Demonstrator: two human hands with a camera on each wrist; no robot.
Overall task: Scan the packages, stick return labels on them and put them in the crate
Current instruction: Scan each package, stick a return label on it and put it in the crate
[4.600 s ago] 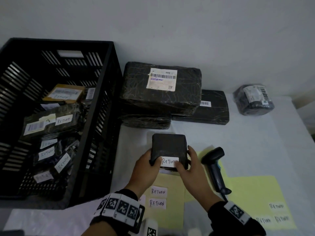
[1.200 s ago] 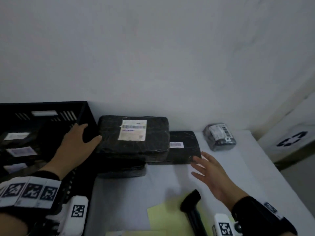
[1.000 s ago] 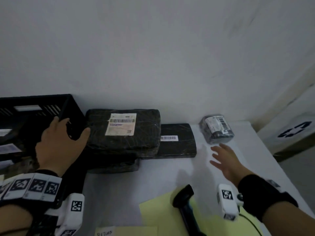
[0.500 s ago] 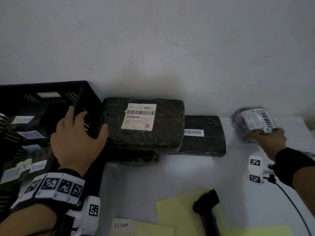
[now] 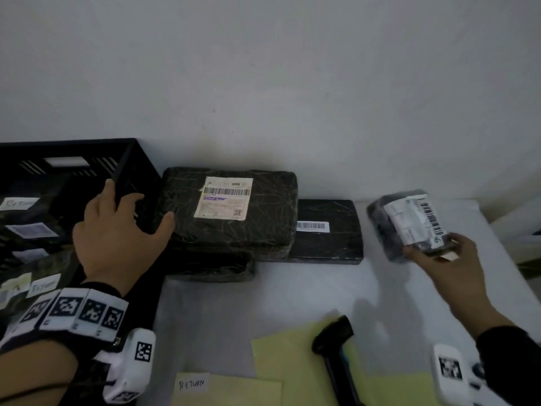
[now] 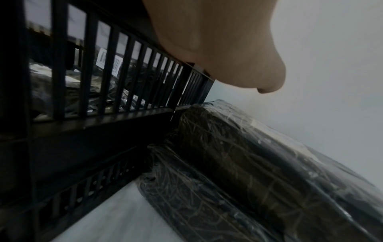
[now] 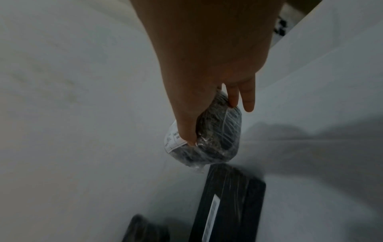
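My right hand point(image 5: 436, 259) grips a small rounded black package point(image 5: 389, 227) with a white barcode label and holds it tilted, just above the table at the far right. In the right wrist view the thumb and fingers pinch that same package point(image 7: 217, 135) around its end. My left hand point(image 5: 126, 221) holds the right rim of the black crate point(image 5: 128, 153), fingers over the edge and thumb spread toward the large black package point(image 5: 263, 218). The crate holds several packages with RETURN labels. A barcode scanner point(image 5: 333, 338) lies on the table between my hands.
The large package lies on top of another black package point(image 5: 210, 268), with a flat black box point(image 5: 330, 244) to their right against the wall. Yellow sheets point(image 5: 281, 361) and a RETURN sticker point(image 5: 191, 383) lie near the front edge. A bin stands past the table's right edge.
The labelled small box has gone from my hands. My right hand reached right, took hold of the rounded package and has lifted it. My left hand stays on the crate rim.
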